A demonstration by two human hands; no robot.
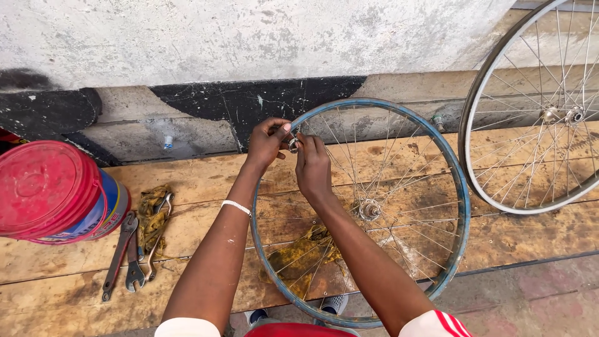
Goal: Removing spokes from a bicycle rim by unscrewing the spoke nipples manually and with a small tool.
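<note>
The wooden desk (199,178) runs left to right below a rough wall; its left and right ends are cut off by the frame. On it, the blue-rimmed wheel (460,206) stands tilted, far rim raised toward the wall and near rim low by the person's knees, where clothing hides part of it. Its hub (369,210) sits near the centre, axle pointing roughly toward the camera. A second, silver-rimmed wheel (469,134) leans at far right, more than half out of frame.

A red bucket (53,193) lies on its side at far left, partly cut off. Just right of it lie a yellowish rag (151,212) and several wrenches (125,256), long axes running near to far. Another rag (299,259) lies under the blue wheel's spokes.

Both hands meet at the wheel's far-left rim. The left hand (267,145) has fingers closed together, pinching a small metal part (293,145). The right hand (313,168) touches the same part with its fingertips, grip closed on it. The part is mostly hidden by fingers; it may be a spoke key, but that cannot be confirmed.
</note>
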